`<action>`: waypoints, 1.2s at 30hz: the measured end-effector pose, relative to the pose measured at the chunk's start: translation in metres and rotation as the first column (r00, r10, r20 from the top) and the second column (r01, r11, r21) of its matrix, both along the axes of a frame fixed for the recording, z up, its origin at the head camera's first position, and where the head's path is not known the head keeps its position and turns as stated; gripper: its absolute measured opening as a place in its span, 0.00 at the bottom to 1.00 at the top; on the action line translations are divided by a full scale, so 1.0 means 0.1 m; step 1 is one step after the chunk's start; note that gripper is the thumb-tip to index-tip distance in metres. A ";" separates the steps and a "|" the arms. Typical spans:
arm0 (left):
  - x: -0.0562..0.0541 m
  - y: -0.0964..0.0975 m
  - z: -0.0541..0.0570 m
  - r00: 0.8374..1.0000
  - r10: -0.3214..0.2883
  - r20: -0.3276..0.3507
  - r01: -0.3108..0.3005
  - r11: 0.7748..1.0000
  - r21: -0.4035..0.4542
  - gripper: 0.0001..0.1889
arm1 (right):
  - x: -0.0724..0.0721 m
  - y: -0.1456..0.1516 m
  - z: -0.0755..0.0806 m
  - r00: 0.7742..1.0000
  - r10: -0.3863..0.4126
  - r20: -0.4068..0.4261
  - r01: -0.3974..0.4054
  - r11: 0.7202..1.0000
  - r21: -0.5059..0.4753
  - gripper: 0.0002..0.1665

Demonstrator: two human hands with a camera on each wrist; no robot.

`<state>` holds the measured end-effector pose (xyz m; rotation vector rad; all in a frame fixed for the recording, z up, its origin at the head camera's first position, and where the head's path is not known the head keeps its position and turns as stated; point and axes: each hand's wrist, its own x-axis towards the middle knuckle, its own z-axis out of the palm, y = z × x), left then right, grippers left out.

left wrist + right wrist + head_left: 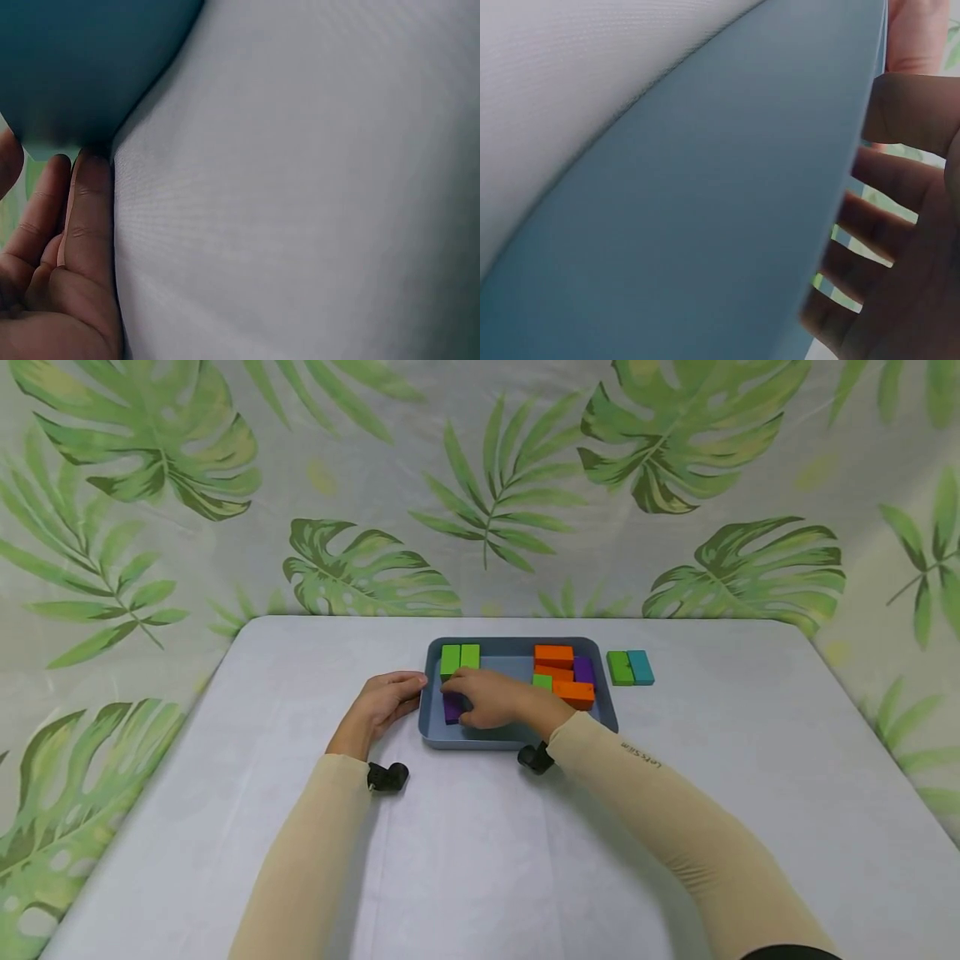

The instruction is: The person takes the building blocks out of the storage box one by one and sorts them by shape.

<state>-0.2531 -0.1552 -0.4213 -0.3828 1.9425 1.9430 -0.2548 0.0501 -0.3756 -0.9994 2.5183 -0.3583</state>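
Observation:
A blue-grey tray lies on the table with colored blocks inside. My left hand is at its left side, fingertips touching the outer wall. In the left wrist view those fingers are nearly straight against the tray's side. My right hand reaches over the tray and pinches a purple block in the left part. Two light green blocks stand just behind it. The tray wall hides the right fingertips in the right wrist view.
In the tray's right part sit several orange blocks, another purple block and a small green block. Outside, right of the tray, a green block and a teal block lie side by side on the white cloth.

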 end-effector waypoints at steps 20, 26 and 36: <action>0.00 0.01 0.01 1.000 -0.018 -0.013 0.018 1.000 0.003 0.24 | 0.05 -0.03 -0.14 0.996 -0.049 -0.081 0.043 0.997 -0.067 0.35; -0.01 0.02 -0.01 1.000 -0.013 -0.016 0.013 1.000 -0.002 0.24 | 0.04 -0.03 -0.18 0.994 -0.075 -0.082 0.069 0.995 -0.071 0.37; -0.01 0.00 0.00 1.000 -0.008 -0.002 0.008 1.000 -0.006 0.24 | 0.03 0.00 -0.16 0.997 -0.058 -0.058 0.056 0.998 -0.036 0.37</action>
